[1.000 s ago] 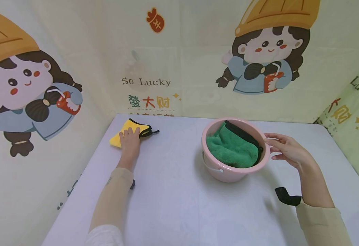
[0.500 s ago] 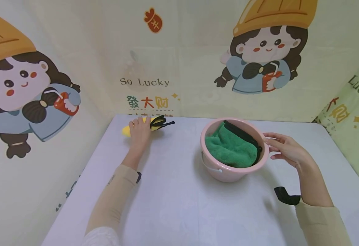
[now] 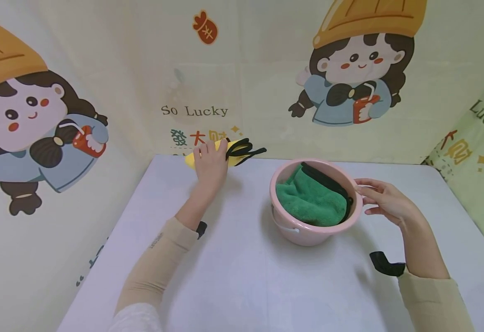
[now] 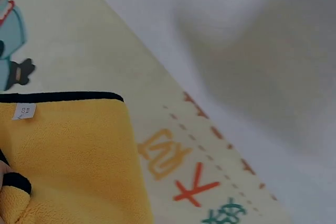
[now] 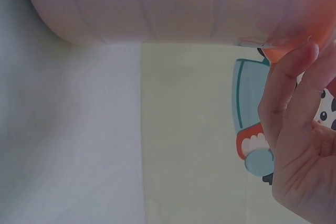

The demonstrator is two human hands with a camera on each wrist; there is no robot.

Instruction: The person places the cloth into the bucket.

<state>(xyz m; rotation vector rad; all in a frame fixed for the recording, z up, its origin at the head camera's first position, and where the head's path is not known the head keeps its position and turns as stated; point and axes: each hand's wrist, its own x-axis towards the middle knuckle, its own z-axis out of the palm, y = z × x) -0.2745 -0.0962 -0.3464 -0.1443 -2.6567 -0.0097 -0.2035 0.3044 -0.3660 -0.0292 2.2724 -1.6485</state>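
Note:
My left hand (image 3: pixel 210 169) grips a folded yellow towel (image 3: pixel 190 160) with black edging, above the back of the table. In the left wrist view the towel (image 4: pixel 79 156) hangs down broad and plush, with a small white label at its black-trimmed edge; only a sliver of the hand shows. A pink bucket (image 3: pixel 308 236) stands upright to the right of centre, a green towel (image 3: pixel 310 198) with a black edge bunched inside it. At the bucket's right rim, my right hand (image 3: pixel 393 203) holds on with its fingertips, the other fingers bent beside the outer wall.
The bucket's white handle (image 3: pixel 285 227) hangs down on its left side. A white table (image 3: pixel 225 276) lies beneath, and a printed cloth backdrop (image 3: pixel 267 92) rises along its back and both sides. A black strap piece (image 3: pixel 386 265) sticks out by the right wrist.
My left hand has lifted the yellow towel off the table's back left and carried it right, toward the bucket. The right hand and bucket have stayed in place.

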